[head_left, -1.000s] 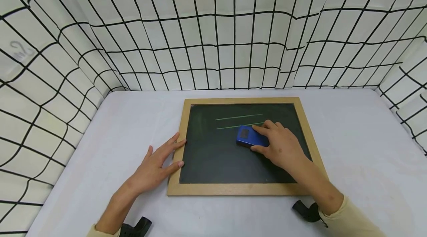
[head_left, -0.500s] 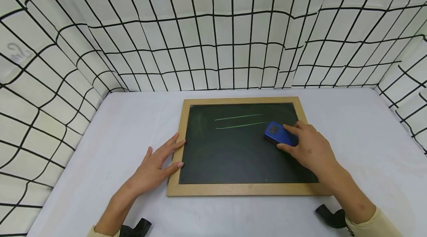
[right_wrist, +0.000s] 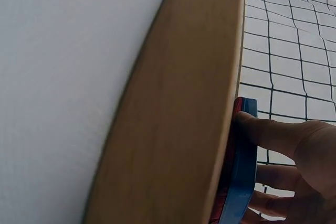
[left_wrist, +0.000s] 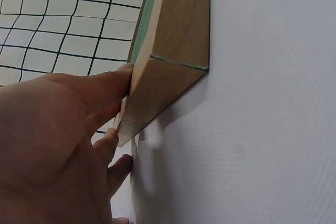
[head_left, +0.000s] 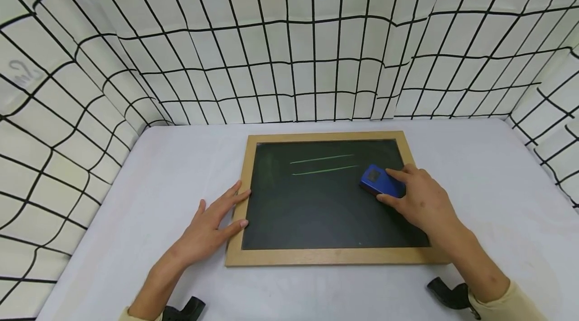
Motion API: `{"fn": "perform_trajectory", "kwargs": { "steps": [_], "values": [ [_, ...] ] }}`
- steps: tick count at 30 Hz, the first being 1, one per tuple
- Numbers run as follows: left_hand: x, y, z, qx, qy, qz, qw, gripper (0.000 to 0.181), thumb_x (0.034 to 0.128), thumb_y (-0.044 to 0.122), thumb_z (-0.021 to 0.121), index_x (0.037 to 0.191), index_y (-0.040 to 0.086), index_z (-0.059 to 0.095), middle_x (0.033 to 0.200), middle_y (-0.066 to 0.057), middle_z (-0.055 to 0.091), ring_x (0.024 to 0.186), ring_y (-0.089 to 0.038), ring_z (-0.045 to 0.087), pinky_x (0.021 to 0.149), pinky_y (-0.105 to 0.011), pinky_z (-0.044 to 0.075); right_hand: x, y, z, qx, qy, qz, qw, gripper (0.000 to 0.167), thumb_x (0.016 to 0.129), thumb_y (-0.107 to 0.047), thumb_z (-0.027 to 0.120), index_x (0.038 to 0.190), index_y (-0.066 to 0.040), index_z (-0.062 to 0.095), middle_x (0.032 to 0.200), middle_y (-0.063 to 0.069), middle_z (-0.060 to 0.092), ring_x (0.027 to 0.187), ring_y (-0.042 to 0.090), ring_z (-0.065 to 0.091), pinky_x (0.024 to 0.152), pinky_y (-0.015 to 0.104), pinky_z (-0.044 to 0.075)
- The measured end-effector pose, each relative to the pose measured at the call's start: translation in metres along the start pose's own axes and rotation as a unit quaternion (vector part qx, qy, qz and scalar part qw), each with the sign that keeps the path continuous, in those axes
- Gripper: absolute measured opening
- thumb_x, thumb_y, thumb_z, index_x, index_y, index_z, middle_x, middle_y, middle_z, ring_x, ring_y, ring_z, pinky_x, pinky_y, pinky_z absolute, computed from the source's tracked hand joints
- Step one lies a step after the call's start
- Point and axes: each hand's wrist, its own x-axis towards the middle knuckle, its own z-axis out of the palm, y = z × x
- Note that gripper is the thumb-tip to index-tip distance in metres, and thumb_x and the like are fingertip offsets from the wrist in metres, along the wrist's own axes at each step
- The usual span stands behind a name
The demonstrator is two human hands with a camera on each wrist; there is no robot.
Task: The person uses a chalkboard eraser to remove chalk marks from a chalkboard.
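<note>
A chalkboard (head_left: 316,210) in a light wooden frame lies on the white-covered table. Two thin green chalk lines (head_left: 323,171) run across its upper middle. My right hand (head_left: 425,200) grips a blue chalkboard eraser (head_left: 382,180) between thumb and fingers, on the right part of the board, just right of the lines. In the right wrist view the eraser (right_wrist: 241,166) shows a red layer on its board side. My left hand (head_left: 208,233) rests spread at the frame's left edge, thumb and fingertips touching the wood; the left wrist view shows them against the frame (left_wrist: 163,72).
White walls with a black grid (head_left: 294,44) rise behind the table and on both sides. White cloth (head_left: 190,155) surrounds the board. Black wrist-worn devices (head_left: 185,308) sit at both forearms, near the table's front.
The right hand has slid the eraser rightward from beneath the lower chalk line's right end, baring it, and then nearly stopped. The left hand has stayed at the frame.
</note>
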Motion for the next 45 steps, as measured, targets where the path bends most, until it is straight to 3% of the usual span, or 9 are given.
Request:
{"fn": "perform_trajectory", "kwargs": {
  "steps": [10,20,26,36,45],
  "values": [
    [-0.001,-0.003,0.000,-0.004,-0.003,-0.006,1.0000,0.065,0.0994,0.036,0.069,0.159,0.023,0.045,0.175,-0.010,0.022,0.158,-0.046,0.027,0.118,-0.083,-0.007,0.004,-0.002,-0.003,0.003,-0.015,0.000,0.9999,0.073,0.090,-0.042,0.081,0.145,-0.001,0.059,0.138,0.033,0.057,0.121,0.050,0.059,0.090,0.064,0.056],
    [-0.001,-0.004,0.001,-0.009,-0.003,-0.006,0.9999,0.065,0.0998,0.037,0.069,0.159,0.024,0.045,0.176,-0.009,0.022,0.158,-0.045,0.027,0.118,-0.082,-0.008,0.021,-0.004,-0.009,0.017,-0.031,0.001,0.9994,0.072,0.095,-0.038,0.076,0.149,0.002,0.053,0.144,0.035,0.053,0.127,0.051,0.057,0.098,0.066,0.054],
    [0.000,-0.004,0.001,-0.010,-0.003,-0.007,0.9999,0.065,0.0995,0.038,0.069,0.159,0.025,0.045,0.176,-0.009,0.022,0.159,-0.045,0.026,0.118,-0.082,-0.008,0.030,-0.005,-0.012,0.006,-0.028,-0.014,0.9995,0.071,0.093,-0.036,0.078,0.148,0.002,0.054,0.141,0.036,0.053,0.123,0.053,0.057,0.092,0.065,0.054],
    [0.000,-0.004,0.001,-0.014,-0.003,-0.007,0.9999,0.065,0.0993,0.037,0.070,0.158,0.024,0.045,0.176,-0.009,0.022,0.159,-0.045,0.025,0.119,-0.082,-0.009,0.040,-0.004,-0.017,0.011,-0.047,-0.022,0.9986,0.068,0.093,-0.031,0.079,0.150,-0.002,0.054,0.150,0.035,0.049,0.132,0.056,0.053,0.099,0.068,0.052],
    [0.000,-0.004,0.001,-0.015,0.000,-0.004,0.9999,0.066,0.0989,0.036,0.070,0.159,0.024,0.045,0.175,-0.009,0.023,0.159,-0.045,0.025,0.118,-0.082,-0.008,0.047,0.004,-0.014,0.039,-0.046,-0.048,0.9971,0.067,0.089,-0.032,0.083,0.147,-0.009,0.059,0.145,0.029,0.056,0.127,0.051,0.057,0.099,0.065,0.051]
  ]
}}
